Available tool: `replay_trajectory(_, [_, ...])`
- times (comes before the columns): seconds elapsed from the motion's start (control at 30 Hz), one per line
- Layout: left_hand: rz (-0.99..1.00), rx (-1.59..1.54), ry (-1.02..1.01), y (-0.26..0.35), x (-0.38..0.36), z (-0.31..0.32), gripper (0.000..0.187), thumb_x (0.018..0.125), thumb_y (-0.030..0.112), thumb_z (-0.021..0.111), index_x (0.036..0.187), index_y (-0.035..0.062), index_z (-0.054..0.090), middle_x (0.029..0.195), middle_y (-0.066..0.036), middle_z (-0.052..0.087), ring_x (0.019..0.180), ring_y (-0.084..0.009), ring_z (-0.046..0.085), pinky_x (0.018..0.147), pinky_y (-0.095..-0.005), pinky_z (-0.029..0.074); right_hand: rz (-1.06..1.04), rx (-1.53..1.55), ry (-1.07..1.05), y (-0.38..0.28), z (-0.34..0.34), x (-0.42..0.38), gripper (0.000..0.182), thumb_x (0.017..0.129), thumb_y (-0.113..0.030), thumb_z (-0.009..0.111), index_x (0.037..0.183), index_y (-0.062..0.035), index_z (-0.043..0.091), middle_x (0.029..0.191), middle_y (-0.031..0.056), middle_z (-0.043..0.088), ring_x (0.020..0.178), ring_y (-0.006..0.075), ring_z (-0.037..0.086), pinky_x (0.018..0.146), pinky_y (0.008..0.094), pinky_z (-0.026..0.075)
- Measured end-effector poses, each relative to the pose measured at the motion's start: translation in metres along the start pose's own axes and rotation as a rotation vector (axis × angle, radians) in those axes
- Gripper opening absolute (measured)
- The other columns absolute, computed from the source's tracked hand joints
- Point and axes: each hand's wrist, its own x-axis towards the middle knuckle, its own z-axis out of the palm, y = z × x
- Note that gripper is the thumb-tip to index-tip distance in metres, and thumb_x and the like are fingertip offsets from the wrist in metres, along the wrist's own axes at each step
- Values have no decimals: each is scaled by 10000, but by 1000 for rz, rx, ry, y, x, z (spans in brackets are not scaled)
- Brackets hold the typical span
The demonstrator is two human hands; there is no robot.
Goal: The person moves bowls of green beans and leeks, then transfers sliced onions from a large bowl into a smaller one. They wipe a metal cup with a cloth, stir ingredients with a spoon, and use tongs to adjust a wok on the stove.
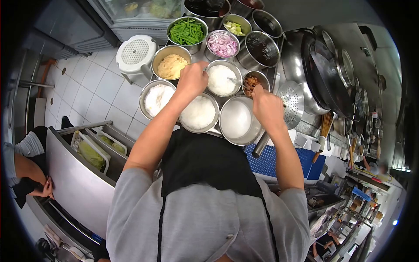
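Both hands are at pot rims: the left hand [193,81] is just left of the middle white pot [236,70], the right hand [269,107] to that pot's right and nearer the body, at the brown-bits pot [266,79]. The fingers of each are curled together — whether clamped on a rim, I cannot tell. Good handling here means gripping from outside, keeping pots level and fingertips clear of the contents, since crowded pots could spill into neighbours. Counting the middle white pot, four pots hold white contents; beyond it stand four dark pots [263,50], one green-bean pot [187,35], one onion pot [222,45] and one pale-green-chunk pot [235,28] — plus one crumb pot [172,50] to its left and one skimmer [291,102] to its right
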Motion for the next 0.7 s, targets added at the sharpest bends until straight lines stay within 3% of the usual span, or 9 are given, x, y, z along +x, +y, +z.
replay_trajectory(0.1, [15,17,33,-2,4,1,304,818,22,575,1089,-10,710,913,-281,694,893,-441,679,856,-493,524,-63,120,162,-6,-9,-11,124,927,-149,587,871,-42,557,712,181,657,618,382,656,558,476,521])
replay_trajectory(0.2, [84,45,56,-8,0,2,304,834,48,577,1102,-7,709,877,-264,701,839,-413,697,794,-464,542,0,19,31,3,-1,-9,126,923,-149,592,865,-46,548,733,175,660,643,376,664,580,482,522])
replay_trajectory(0.27, [56,20,61,-11,2,-7,292,844,57,586,1101,-6,711,881,-258,703,838,-409,698,786,-459,544,36,126,101,2,-7,-9,103,908,-147,620,887,-51,590,771,161,674,660,359,667,597,461,519])
replay_trajectory(0.3, [140,3,133,-15,-4,-14,267,858,87,615,1085,-5,719,859,-235,710,784,-361,711,737,-422,547,64,197,124,-1,-15,-11,99,903,-148,631,896,-53,604,778,156,677,659,354,666,597,454,517])
replay_trajectory(0.4, [85,-18,54,4,-35,-65,229,864,111,642,1037,-11,731,793,-183,717,682,-264,702,660,-366,534,82,297,186,-1,-31,-20,73,873,-122,666,889,-51,657,789,135,682,646,313,662,599,401,512])
replay_trajectory(0.5, [-67,-31,-69,10,-67,-97,207,854,148,633,922,-21,732,751,-216,682,686,-366,669,646,-422,514,77,395,195,-9,-47,-25,56,848,-89,668,837,-34,660,780,124,674,642,280,665,601,368,509])
replay_trajectory(0.6, [-164,-18,-225,7,-95,-113,194,867,133,662,928,-41,722,667,-93,671,594,-142,626,581,-312,492,8,457,109,-23,-54,-23,50,826,-80,674,827,-32,659,765,122,663,640,287,652,601,373,506])
replay_trajectory(0.7, [-139,75,-263,11,-123,-110,195,865,154,644,853,-28,715,654,-161,651,570,-269,629,577,-369,491,-199,416,32,-34,-55,-10,57,807,-71,673,801,-28,635,730,121,637,644,306,640,603,403,502])
